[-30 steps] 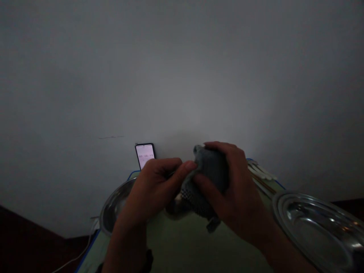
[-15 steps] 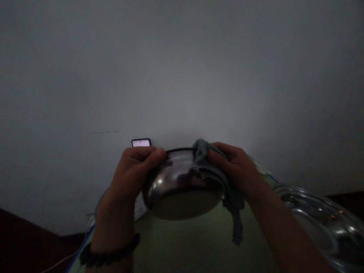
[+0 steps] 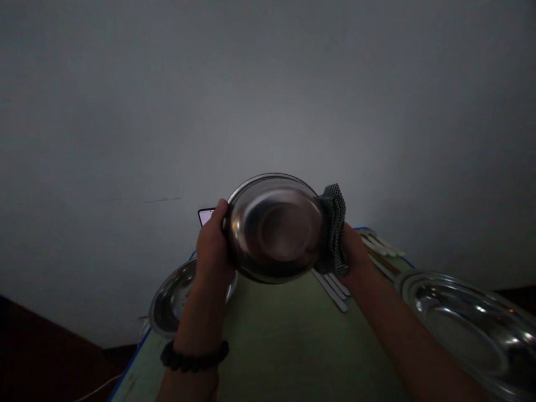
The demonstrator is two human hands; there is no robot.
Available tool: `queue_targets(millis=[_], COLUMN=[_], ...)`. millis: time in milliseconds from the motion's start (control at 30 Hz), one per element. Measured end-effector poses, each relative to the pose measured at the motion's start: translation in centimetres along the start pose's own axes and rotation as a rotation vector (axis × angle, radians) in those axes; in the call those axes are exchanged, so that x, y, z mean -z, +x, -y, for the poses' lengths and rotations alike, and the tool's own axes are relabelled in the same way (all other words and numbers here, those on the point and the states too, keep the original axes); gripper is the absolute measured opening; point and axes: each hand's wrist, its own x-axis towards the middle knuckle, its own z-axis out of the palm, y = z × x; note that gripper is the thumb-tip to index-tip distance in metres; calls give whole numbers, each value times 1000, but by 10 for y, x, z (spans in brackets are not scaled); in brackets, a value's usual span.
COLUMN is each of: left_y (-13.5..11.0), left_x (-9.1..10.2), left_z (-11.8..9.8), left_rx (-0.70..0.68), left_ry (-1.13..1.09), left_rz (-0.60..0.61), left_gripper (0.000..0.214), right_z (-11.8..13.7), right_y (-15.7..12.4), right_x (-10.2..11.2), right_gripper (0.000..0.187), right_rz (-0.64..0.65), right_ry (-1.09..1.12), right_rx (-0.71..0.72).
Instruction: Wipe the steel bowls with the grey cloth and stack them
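Observation:
A shiny metal bowl [image 3: 278,229] is held up above the table, tilted so that its round underside faces me. My left hand [image 3: 213,243] grips the rim on the left, thumb upward; a dark beaded bracelet circles that wrist. On the other side my right hand [image 3: 354,251] is closed round a grey checked cloth [image 3: 335,229], which is pressed against the bowl's right edge. Most fingers of both hands are hidden behind the bowl and the cloth.
On the green table [image 3: 276,346], a metal basin [image 3: 167,301] stands at left and a larger basin [image 3: 460,335] at right. Several white-handled utensils [image 3: 381,244] and chopsticks [image 3: 383,259] lie at back right, knife-like handles [image 3: 333,293] nearer. A phone [image 3: 205,215] leans by the wall.
The bowl has turned, bringing its underside toward me, and risen a little. My right hand and the cloth have shifted round the bowl's right edge. Utensils below now show.

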Motion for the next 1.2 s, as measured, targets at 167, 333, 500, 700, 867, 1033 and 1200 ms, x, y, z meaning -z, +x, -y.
queue_targets(millis=[167, 333, 500, 700, 867, 1033, 1200], left_y=[0, -11, -14, -13, -13, -11, -14], left_x=[8, 12, 16, 7, 7, 12, 17], left_z=[-3, -5, -8, -11, -10, -13, -17], left_rx=[-190, 1, 69, -278, -313, -309, -222], left_ry=[376, 361, 378, 792, 706, 644, 512], left_rz=[196, 691, 856, 747, 732, 648, 649], left_gripper=[15, 40, 45, 46, 45, 46, 40], right_z=[29, 47, 47, 29, 29, 33, 39], right_y=[-5, -11, -9, -2, -14, -22, -16], right_x=[9, 21, 28, 22, 8, 2, 9], right_gripper=[21, 32, 29, 32, 30, 32, 37], right_rz=[23, 218, 457, 232, 247, 285, 280], right_ry=[-147, -383, -579, -898, -853, -838, -724], right_rx=[22, 176, 260, 560, 551, 474, 367])
